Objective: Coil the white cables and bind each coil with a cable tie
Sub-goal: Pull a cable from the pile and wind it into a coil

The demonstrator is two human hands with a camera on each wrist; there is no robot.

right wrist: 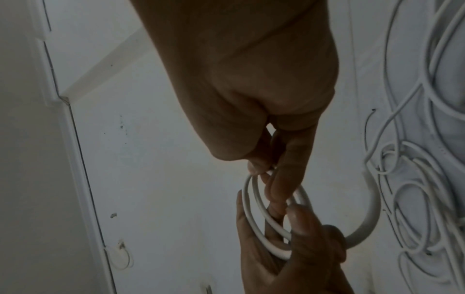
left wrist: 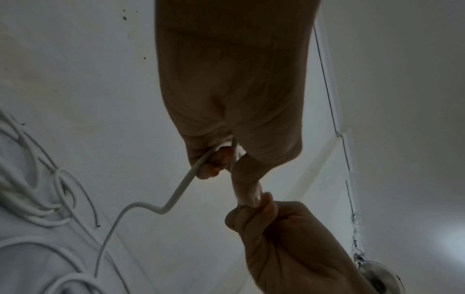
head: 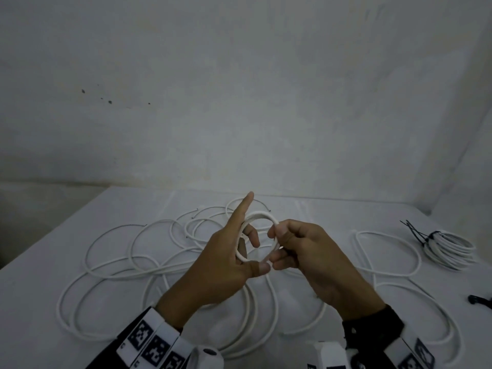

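From the head view, the small coil (head: pixel 259 237) of white cable was held up above the table (head: pixel 48 265), between both hands, probably so new turns could be laid on without snagging the loose cables (head: pixel 127 262) sprawled beneath. The left hand (head: pixel 229 259) served as a former: its index finger pointed straight up, the other fingers passed through the coil, and the thumb pressed the lower turns. The right hand (head: pixel 300 249) pinched the coil's right side between thumb and curled fingers. A finished coil (head: pixel 450 249) with a black cable tie (head: pixel 418 233) lay well apart at the right, out of the way

In the left wrist view, the cable's free length (left wrist: pixel 176 191) trailed down from the left fingers (left wrist: pixel 214 163) toward the table

In the right wrist view, several turns (right wrist: pixel 254 208) were visible, pinched by the right fingertips (right wrist: pixel 279 187) and ringing the left fingers (right wrist: pixel 302 228)
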